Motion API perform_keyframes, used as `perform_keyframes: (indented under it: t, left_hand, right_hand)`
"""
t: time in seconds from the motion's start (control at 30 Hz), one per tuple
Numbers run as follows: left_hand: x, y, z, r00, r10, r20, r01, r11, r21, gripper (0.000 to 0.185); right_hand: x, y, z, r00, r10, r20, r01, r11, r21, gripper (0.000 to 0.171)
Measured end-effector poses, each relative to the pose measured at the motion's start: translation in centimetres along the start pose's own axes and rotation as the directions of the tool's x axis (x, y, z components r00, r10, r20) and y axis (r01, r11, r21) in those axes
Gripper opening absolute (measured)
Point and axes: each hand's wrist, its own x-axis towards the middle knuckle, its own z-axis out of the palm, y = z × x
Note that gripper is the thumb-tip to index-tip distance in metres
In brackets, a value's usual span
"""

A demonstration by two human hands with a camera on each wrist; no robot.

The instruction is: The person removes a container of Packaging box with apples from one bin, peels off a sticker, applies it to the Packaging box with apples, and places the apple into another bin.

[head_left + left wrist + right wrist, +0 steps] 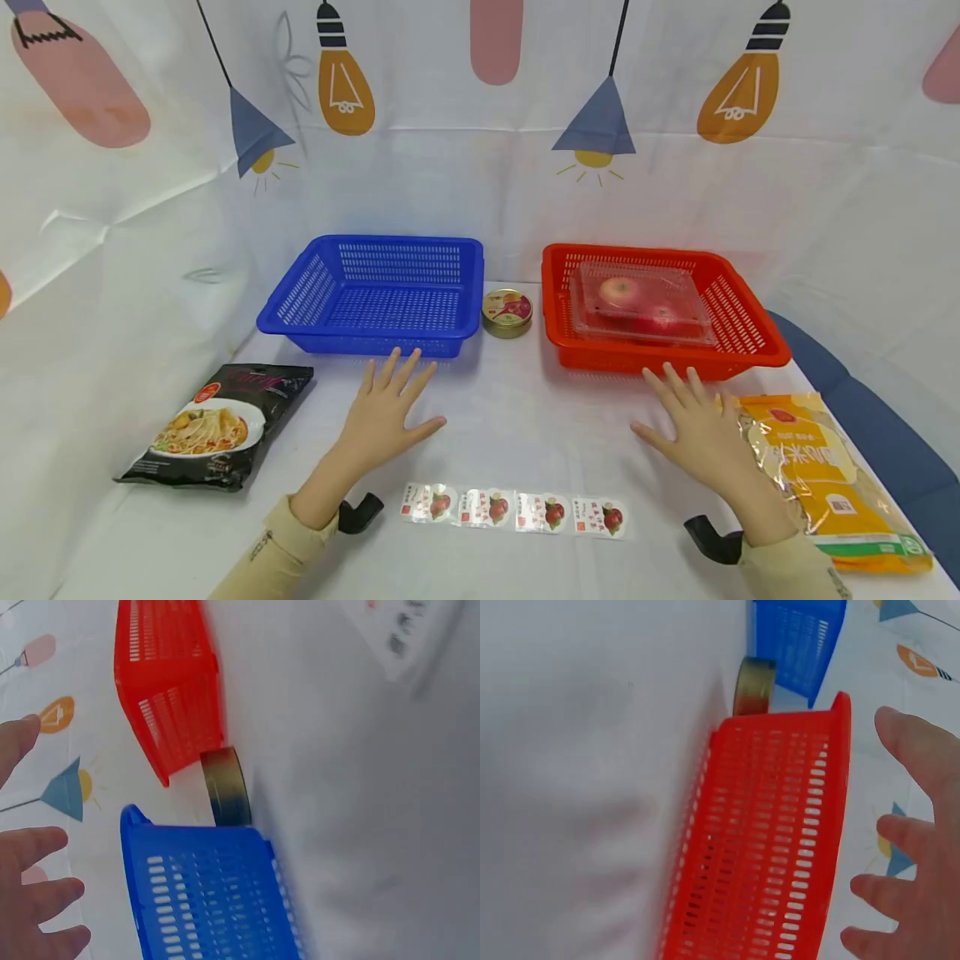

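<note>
Both hands lie flat on the white tablecloth with fingers spread and hold nothing. My left hand point(386, 412) rests just in front of the empty blue basket point(330, 329). My right hand point(693, 425) rests in front of the red basket point(742, 354), which holds a clear plastic box of apples point(637, 302). A small round gold tin point(507, 312) stands between the two baskets. In the left wrist view the blue basket point(210, 900), tin point(225, 787) and red basket point(169, 690) show beside my fingers point(37, 889). The right wrist view shows the red basket point(772, 840) and my fingers point(919, 847).
A black noodle packet point(217, 423) lies at the left. A yellow-orange bag point(828, 479) lies by my right hand. A strip of several small sachets point(513, 508) lies near the front edge between my wrists. A patterned cloth backdrop rises behind and at both sides.
</note>
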Motion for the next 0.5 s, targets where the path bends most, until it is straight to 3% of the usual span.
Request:
perform_keyframes:
  t: [0.13, 0.33, 0.5]
  left_hand:
    - [1.6, 0.8, -0.3, 0.995, 0.07, -0.077, -0.072, 0.997, -0.018, 0.071]
    - [4.1, 2.3, -0.4, 0.968, 0.159, -0.193, -0.171, 0.984, -0.046, 0.065]
    - [6.0, 3.7, -0.1, 0.958, 0.183, -0.22, -0.203, 0.977, -0.07, 0.06]
  right_hand:
    - [0.5, 1.1, -0.8, 0.998, -0.008, -0.057, 0.011, 0.999, 0.042, 0.078]
    - [1.5, 3.3, -2.2, 0.984, 0.045, -0.172, -0.031, 0.996, 0.086, 0.067]
    - [2.6, 5.2, -3.4, 0.97, 0.127, -0.207, -0.11, 0.989, 0.095, 0.058]
